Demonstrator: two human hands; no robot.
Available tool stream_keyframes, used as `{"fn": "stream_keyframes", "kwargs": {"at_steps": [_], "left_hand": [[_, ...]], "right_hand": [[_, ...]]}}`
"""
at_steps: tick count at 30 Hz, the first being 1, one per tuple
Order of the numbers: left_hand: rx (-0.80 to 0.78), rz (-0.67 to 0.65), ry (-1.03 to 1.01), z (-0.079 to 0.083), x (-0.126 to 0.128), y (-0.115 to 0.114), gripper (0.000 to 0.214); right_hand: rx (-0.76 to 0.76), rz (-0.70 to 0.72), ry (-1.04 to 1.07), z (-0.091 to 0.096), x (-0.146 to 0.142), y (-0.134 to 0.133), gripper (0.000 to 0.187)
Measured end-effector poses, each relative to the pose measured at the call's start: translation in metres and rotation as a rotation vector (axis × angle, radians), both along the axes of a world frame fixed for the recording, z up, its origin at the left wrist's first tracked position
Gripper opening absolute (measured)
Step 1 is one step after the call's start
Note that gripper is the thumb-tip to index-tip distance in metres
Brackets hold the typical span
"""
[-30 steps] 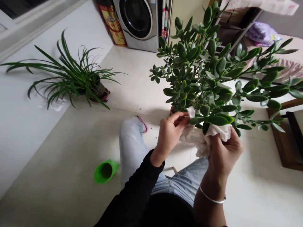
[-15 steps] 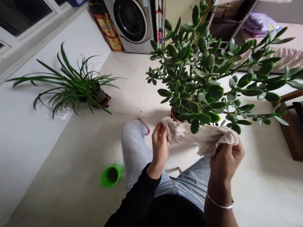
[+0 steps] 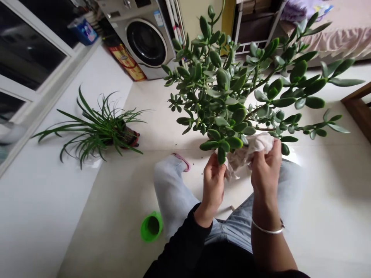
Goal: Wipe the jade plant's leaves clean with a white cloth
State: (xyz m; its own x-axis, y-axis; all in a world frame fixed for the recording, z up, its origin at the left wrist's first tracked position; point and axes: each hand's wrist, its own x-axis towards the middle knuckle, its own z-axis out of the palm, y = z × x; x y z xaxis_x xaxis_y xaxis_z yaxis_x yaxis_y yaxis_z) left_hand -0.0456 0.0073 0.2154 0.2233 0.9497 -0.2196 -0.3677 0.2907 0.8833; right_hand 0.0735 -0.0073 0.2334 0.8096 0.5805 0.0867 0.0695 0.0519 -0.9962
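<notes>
Cloth (image 3: 261, 142), just the one, off-white, soft and super crumpled, sits under the lowest leaves on the near side of a big succulent (image 3: 223, 79) with loads of thick, glossy oval leaves, and both hands are clamped on it: right hand (image 3: 265, 166) on the bunched right end, left hand (image 3: 213, 185) pinching the left end with a leaf partly covering its fingertips. There's one thin silvery bangle (image 3: 268, 231) on the right wrist, one round green cup (image 3: 143, 233) near left, and a second plant (image 3: 95, 129), all long strappy blades, far left.
</notes>
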Motion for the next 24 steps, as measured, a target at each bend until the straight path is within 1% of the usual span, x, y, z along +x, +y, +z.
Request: {"fn": "stream_keyframes", "kwargs": {"at_steps": [2, 5, 9, 12, 16, 20, 24], "left_hand": [[0.058, 0.02, 0.046, -0.002, 0.004, 0.003, 0.041], [0.119, 0.012, 0.125, -0.005, 0.006, 0.008, 0.042], [0.169, 0.018, 0.172, -0.006, 0.007, 0.012, 0.04], [0.196, 0.017, 0.225, -0.004, 0.009, 0.013, 0.038], [0.181, 0.045, 0.291, 0.002, 0.017, 0.015, 0.037], [0.182, 0.1, 0.282, 0.009, 0.026, 0.018, 0.031], [0.175, 0.157, 0.266, 0.01, 0.03, 0.02, 0.028]], "right_hand": [[0.019, -0.015, 0.041, 0.002, 0.0, 0.01, 0.031], [0.047, -0.007, 0.132, 0.004, -0.002, 0.021, 0.032], [0.101, 0.002, 0.191, 0.004, -0.005, 0.029, 0.027], [0.152, 0.047, 0.261, 0.004, -0.007, 0.031, 0.023], [0.166, 0.037, 0.306, 0.004, -0.008, 0.033, 0.025], [0.171, 0.052, 0.315, 0.006, -0.009, 0.032, 0.027], [0.153, 0.109, 0.365, 0.01, -0.008, 0.024, 0.029]]}}
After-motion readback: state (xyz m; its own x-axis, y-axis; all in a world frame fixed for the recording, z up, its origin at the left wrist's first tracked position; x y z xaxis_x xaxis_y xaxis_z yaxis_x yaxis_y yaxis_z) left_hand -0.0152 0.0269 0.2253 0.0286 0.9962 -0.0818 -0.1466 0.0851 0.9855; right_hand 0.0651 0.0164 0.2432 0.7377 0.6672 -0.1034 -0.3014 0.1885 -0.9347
